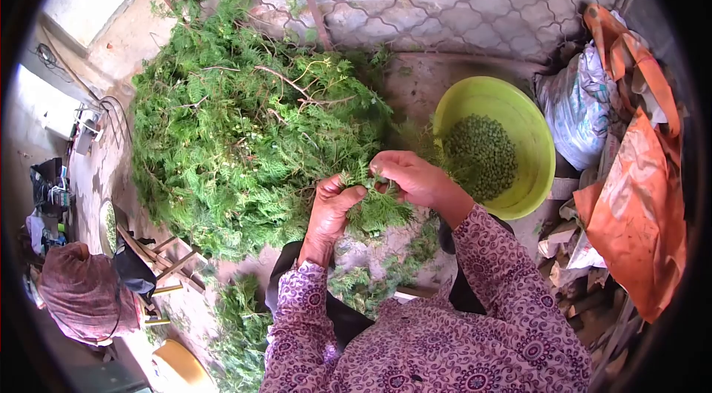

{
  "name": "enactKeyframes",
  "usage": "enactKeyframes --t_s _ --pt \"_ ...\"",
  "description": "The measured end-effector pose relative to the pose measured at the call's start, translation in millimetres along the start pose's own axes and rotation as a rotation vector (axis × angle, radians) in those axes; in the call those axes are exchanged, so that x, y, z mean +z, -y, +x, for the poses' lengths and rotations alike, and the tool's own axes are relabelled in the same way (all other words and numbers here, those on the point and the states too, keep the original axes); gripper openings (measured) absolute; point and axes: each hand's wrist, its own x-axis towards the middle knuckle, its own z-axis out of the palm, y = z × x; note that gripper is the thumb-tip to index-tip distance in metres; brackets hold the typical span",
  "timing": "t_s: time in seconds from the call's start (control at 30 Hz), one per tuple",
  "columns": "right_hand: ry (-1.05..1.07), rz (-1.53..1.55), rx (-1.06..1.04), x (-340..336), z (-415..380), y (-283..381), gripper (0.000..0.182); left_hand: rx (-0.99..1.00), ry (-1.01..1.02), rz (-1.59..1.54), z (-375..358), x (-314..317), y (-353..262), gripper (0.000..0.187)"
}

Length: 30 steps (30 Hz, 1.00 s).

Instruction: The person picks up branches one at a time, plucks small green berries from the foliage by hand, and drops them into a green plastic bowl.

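In front of me a large heap of green conifer branches (pixel 230 133) with feathery leaves and a few bare twigs fills the left and middle of the view. At its lower right edge, my left hand (pixel 331 211) is closed on a leafy conifer sprig (pixel 382 213). Close beside it, my right hand (pixel 415 179) has thumb and fingers pinched together at the same sprig. What lies between those fingertips is too small to make out. A yellow-green basin (pixel 535 148) stands right of my right hand, with many small round green cones (pixel 482 156) in it.
Wire mesh (pixel 445 0) runs along the back. White sacks (pixel 578 107) and an orange sheet (pixel 630 222) lie at the right over wood pieces. At the lower left sits another person (pixel 85 293), near a yellow basin (pixel 182 365). Loose sprigs (pixel 241 326) lie on the floor.
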Motion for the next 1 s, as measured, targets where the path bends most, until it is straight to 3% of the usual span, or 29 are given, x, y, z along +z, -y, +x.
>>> enactKeyframes --t_s 0.07,0.13,0.2,0.3,0.37,0.47,0.57,0.63,0.7,0.77,0.8,0.93,0.97,1.0 --pt "0.065 -0.031 -0.009 0.3 -0.8 -0.9 0.022 0.021 0.041 0.041 0.7 -1.7 3.0 0.016" --pt "0.128 -0.37 -0.004 0.6 -4.5 5.3 0.022 -0.01 0.033 0.033 1.1 -3.2 2.9 0.016" --pt "0.144 -0.401 -0.011 -0.1 -5.1 4.5 0.02 -0.011 0.04 0.054 2.8 -6.7 7.1 0.017" --pt "0.095 -0.239 -0.022 4.6 -5.7 0.9 0.019 -0.037 0.046 0.016 -0.6 -3.4 -0.3 0.02" --pt "0.2 0.141 0.064 3.3 -1.2 -7.5 0.013 -0.051 0.083 -0.074 -4.3 -3.3 -5.0 0.022" --pt "0.317 0.386 0.049 3.9 -6.8 -1.1 0.009 -0.069 0.043 -0.227 -6.5 -7.7 0.0 0.027" --pt "0.275 0.231 -0.362 -12.8 -12.6 25.4 0.007 -0.011 -0.096 -0.244 1.9 -25.1 1.5 0.033" --pt "0.075 0.281 -0.541 -36.8 -24.0 43.3 0.008 0.075 -0.116 -0.214 7.5 -39.2 3.7 0.029" --pt "-0.208 0.137 -0.684 -75.0 -31.9 49.5 0.014 0.098 -0.171 -0.225 7.7 -40.0 -0.1 0.028" --pt "-0.754 -0.298 -0.666 -107.1 -35.0 42.2 0.025 0.097 -0.278 -0.248 10.4 -40.2 -3.9 0.028" --pt "-0.754 -0.301 -0.665 -118.1 -37.0 36.6 0.025 0.096 -0.279 -0.251 12.1 -39.5 -6.6 0.028" --pt "-0.696 -1.308 -0.292 -148.3 -45.3 19.8 0.043 0.124 -0.311 -0.403 10.7 -13.3 -31.7 0.021" --pt "-0.657 -1.552 -0.182 -147.5 -45.2 19.0 0.048 0.155 -0.238 -0.462 12.3 -16.6 -32.9 0.017" --pt "-0.453 -0.812 -0.384 -136.4 -53.0 2.2 0.053 0.186 -0.162 -0.518 14.1 -18.5 -34.2 0.014"
